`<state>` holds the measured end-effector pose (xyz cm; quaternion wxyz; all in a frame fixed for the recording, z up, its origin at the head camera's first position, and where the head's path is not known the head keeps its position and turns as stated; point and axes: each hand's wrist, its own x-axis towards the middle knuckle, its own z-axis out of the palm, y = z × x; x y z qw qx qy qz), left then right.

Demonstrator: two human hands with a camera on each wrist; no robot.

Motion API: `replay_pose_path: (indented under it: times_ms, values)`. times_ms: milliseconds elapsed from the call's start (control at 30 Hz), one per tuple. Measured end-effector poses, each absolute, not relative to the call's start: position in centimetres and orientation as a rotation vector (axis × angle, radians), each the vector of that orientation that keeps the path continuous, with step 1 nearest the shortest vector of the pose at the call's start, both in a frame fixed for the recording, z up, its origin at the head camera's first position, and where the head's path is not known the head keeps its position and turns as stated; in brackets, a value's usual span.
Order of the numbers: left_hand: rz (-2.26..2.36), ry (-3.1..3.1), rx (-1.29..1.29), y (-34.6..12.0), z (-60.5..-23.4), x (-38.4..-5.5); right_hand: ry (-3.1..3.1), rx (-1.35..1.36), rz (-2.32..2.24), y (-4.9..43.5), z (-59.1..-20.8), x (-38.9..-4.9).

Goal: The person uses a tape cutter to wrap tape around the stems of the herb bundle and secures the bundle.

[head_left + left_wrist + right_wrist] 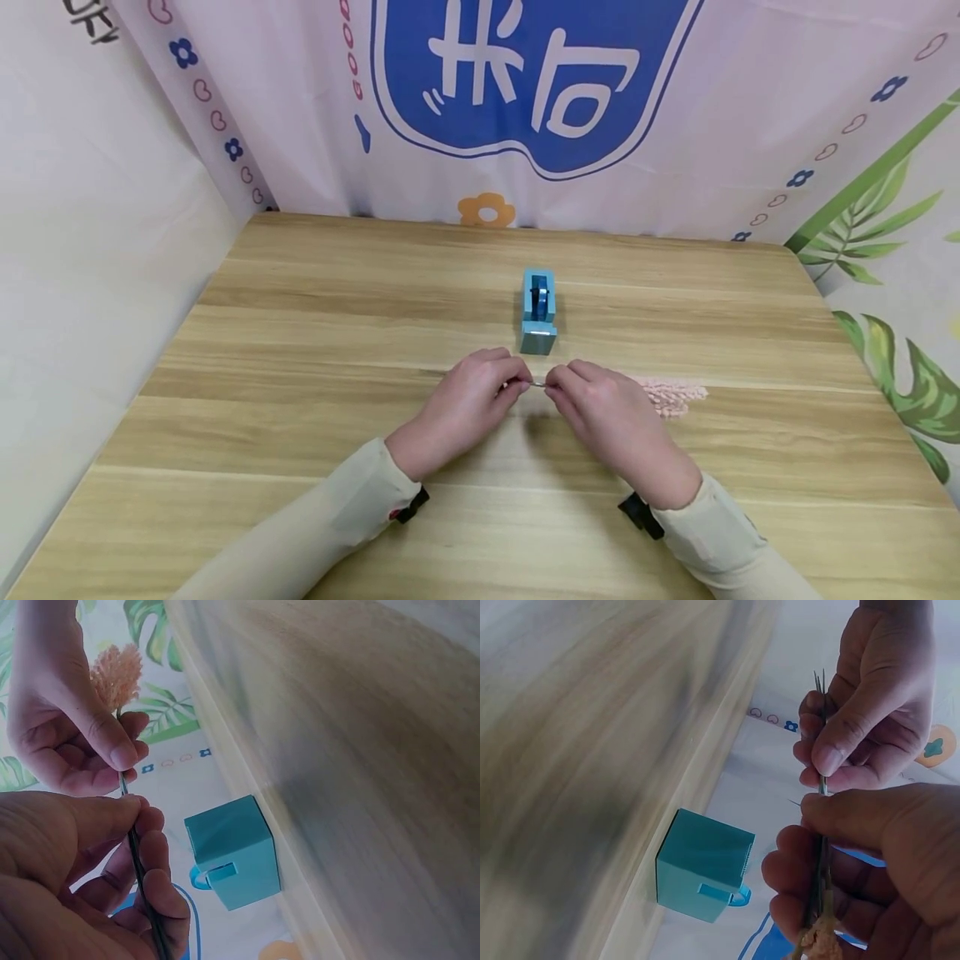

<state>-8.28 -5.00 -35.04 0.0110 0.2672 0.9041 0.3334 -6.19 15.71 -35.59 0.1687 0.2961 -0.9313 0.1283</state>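
A bunch of pink artificial flower sprays (671,394) on thin dark green stems (142,877) is held between both hands. My left hand (465,398) pinches the stems toward their bare ends, thumb against curled fingers. Close beside it, my right hand (611,412) grips the stems nearer the blossoms, which stick out past its right side in the head view. A short bit of stem (537,384) shows between the fingertips. In the right wrist view the thin stem ends (819,679) poke out above the left hand, and a fine strand juts sideways near the right thumb.
A blue tape dispenser (538,340) with a roll in it stands on the wooden table (300,400) just beyond the hands. Behind the table hangs a printed cloth (300,125); a leaf-patterned cloth (885,225) is at the right.
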Motion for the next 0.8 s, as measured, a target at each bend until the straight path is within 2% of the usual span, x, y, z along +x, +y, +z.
replay_pose_path:
  times_ms: [800]
  values:
    - [1.02, 2.792, 0.828, -4.72, -35.77, -8.82, -2.682, 0.836, 0.427, 15.68, -36.17, -6.36]
